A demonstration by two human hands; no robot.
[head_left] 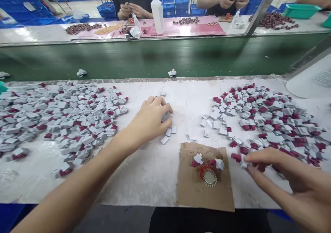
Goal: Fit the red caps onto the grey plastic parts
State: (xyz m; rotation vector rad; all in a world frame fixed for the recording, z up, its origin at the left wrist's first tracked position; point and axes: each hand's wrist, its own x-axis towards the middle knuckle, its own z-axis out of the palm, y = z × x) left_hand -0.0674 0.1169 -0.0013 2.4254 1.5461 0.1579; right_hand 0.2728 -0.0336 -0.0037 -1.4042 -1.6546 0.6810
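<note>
My left hand (152, 117) is over the middle of the white table, its fingers curled round small grey pieces, with a few loose grey pieces (164, 140) beside it. At the right, my right hand (274, 171) pinches a small grey and maroon piece (243, 163) between thumb and forefinger, at the near edge of the right pile (271, 115). Between the hands lies a brown cardboard square (204, 196). On it are two grey and maroon pieces (198, 158) and bottle caps (209, 177).
A large pile of grey and maroon pieces (77, 115) covers the left side. A white container (311, 77) stands at the right edge. Beyond the green belt (129, 58), other people work at a far table with a white bottle (157, 15) and brown pieces.
</note>
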